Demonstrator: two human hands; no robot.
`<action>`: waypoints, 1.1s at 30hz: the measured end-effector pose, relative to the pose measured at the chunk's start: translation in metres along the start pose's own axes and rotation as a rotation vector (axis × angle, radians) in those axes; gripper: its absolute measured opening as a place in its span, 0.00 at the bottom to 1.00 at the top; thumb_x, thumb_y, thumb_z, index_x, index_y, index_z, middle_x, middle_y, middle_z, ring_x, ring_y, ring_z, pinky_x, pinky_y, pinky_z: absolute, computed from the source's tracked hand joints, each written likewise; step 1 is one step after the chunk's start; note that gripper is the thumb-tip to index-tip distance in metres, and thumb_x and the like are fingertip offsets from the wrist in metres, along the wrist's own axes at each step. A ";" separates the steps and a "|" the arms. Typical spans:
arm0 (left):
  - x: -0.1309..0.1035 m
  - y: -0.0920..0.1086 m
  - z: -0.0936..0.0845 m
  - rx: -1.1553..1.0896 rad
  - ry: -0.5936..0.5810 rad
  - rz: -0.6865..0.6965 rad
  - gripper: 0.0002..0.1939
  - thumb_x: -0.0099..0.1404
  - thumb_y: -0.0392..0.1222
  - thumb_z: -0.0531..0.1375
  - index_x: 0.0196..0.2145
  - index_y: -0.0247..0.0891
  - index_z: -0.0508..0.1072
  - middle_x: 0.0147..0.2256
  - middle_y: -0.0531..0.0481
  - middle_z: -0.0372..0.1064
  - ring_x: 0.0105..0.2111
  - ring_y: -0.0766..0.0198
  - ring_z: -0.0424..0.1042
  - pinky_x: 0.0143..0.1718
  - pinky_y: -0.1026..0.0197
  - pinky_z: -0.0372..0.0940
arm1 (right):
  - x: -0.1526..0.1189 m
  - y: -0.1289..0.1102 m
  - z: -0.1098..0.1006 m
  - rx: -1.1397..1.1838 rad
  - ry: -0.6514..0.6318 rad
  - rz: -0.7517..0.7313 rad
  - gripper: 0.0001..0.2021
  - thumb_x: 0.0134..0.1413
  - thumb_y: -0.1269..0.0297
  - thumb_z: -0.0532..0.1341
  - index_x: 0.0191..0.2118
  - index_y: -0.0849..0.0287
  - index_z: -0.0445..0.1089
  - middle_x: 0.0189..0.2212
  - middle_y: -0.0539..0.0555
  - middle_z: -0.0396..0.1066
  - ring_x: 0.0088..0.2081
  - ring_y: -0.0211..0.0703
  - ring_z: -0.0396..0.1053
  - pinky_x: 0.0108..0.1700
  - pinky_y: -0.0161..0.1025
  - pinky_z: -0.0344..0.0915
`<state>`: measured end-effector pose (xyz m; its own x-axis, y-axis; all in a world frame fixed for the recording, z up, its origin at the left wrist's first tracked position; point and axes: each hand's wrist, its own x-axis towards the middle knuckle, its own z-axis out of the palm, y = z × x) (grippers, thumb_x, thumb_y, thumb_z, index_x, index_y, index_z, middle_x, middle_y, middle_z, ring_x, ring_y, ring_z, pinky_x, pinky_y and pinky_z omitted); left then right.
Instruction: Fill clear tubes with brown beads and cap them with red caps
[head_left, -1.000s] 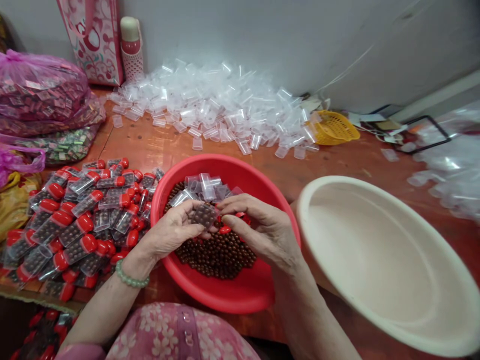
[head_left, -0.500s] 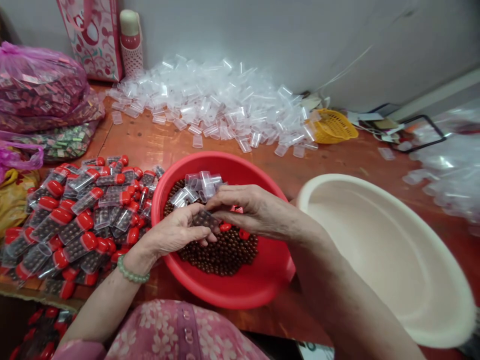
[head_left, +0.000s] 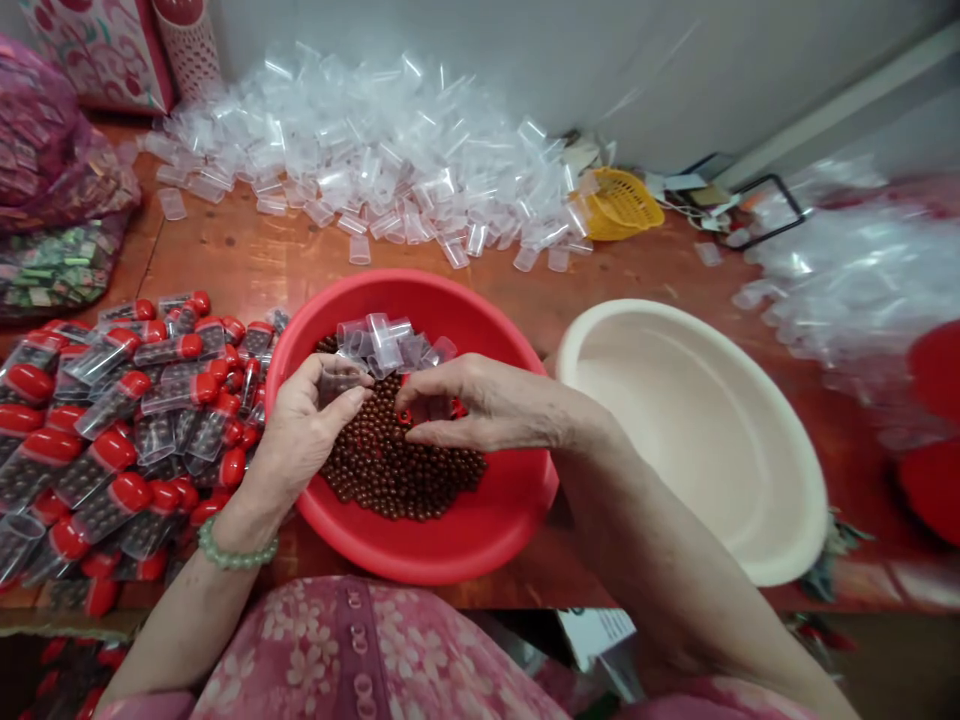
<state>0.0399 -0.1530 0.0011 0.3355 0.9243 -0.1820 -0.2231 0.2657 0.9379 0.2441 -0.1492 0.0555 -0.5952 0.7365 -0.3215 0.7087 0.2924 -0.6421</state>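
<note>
My left hand [head_left: 304, 430], a green bead bracelet at its wrist, pinches a small clear plastic container [head_left: 343, 378] over the left side of a red basin [head_left: 517, 500]. The fingers partly cover the container, and what is inside is hard to make out. Over the middle of the basin hovers my right hand [head_left: 487, 405], thumb and fingers apart with nothing plainly between them. Red caps [head_left: 458, 408] show behind its fingers. Brown beads [head_left: 409, 475] cover the basin's floor below, and several empty clear containers [head_left: 386, 343] lie on them at the back.
To the left lies a heap of bead-filled containers with red caps [head_left: 112, 450]. A cream basin [head_left: 690, 440] stands on the right. Along the wall spreads a big pile of clear containers [head_left: 390, 150], beside a yellow basket [head_left: 619, 205]. Pink bags [head_left: 45, 150] sit at the far left.
My hands have drawn apart; the right has left the container, which stays in the left. The left hand has moved left and tilted up. The whole view has shifted.
</note>
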 end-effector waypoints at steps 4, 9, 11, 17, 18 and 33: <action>0.001 -0.001 0.000 -0.047 -0.036 -0.014 0.10 0.59 0.35 0.63 0.39 0.35 0.69 0.39 0.49 0.73 0.39 0.66 0.72 0.46 0.61 0.65 | 0.009 0.018 0.027 -0.339 -0.064 0.145 0.09 0.50 0.79 0.56 0.34 0.60 0.70 0.37 0.55 0.70 0.34 0.40 0.66 0.35 0.35 0.57; 0.002 -0.002 -0.002 -0.176 -0.115 -0.046 0.15 0.54 0.30 0.63 0.41 0.35 0.69 0.37 0.50 0.74 0.38 0.67 0.72 0.48 0.60 0.64 | 0.021 0.036 0.054 -0.569 -0.093 0.228 0.09 0.55 0.75 0.55 0.37 0.59 0.71 0.40 0.59 0.68 0.38 0.47 0.66 0.36 0.38 0.57; 0.002 -0.002 -0.003 -0.230 -0.138 -0.072 0.18 0.52 0.29 0.64 0.42 0.35 0.69 0.37 0.51 0.74 0.38 0.67 0.73 0.49 0.59 0.64 | 0.024 0.042 0.059 -0.589 -0.085 0.203 0.10 0.58 0.74 0.53 0.38 0.60 0.71 0.40 0.60 0.68 0.38 0.47 0.66 0.36 0.39 0.59; 0.000 -0.001 -0.005 -0.314 -0.161 -0.103 0.20 0.50 0.28 0.65 0.42 0.35 0.71 0.37 0.50 0.75 0.38 0.65 0.73 0.49 0.58 0.63 | 0.019 0.054 0.061 -0.559 0.054 0.144 0.13 0.55 0.77 0.56 0.46 0.62 0.68 0.39 0.59 0.69 0.38 0.45 0.68 0.40 0.40 0.64; 0.000 0.000 -0.005 -0.318 -0.161 -0.112 0.20 0.49 0.28 0.65 0.41 0.35 0.71 0.37 0.50 0.75 0.39 0.65 0.73 0.49 0.58 0.63 | 0.017 0.054 0.060 -0.512 0.153 0.150 0.14 0.56 0.75 0.56 0.48 0.62 0.67 0.40 0.59 0.69 0.38 0.45 0.69 0.39 0.39 0.66; 0.002 -0.005 -0.002 -0.230 0.006 -0.114 0.20 0.52 0.37 0.68 0.43 0.34 0.71 0.37 0.49 0.73 0.36 0.66 0.72 0.43 0.60 0.64 | 0.003 0.005 0.077 0.786 1.011 0.086 0.10 0.56 0.57 0.64 0.41 0.54 0.69 0.33 0.50 0.76 0.33 0.39 0.76 0.37 0.37 0.75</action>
<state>0.0399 -0.1522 -0.0040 0.3650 0.8863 -0.2852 -0.3865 0.4229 0.8197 0.2171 -0.1922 -0.0023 0.2374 0.9693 0.0646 0.1117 0.0388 -0.9930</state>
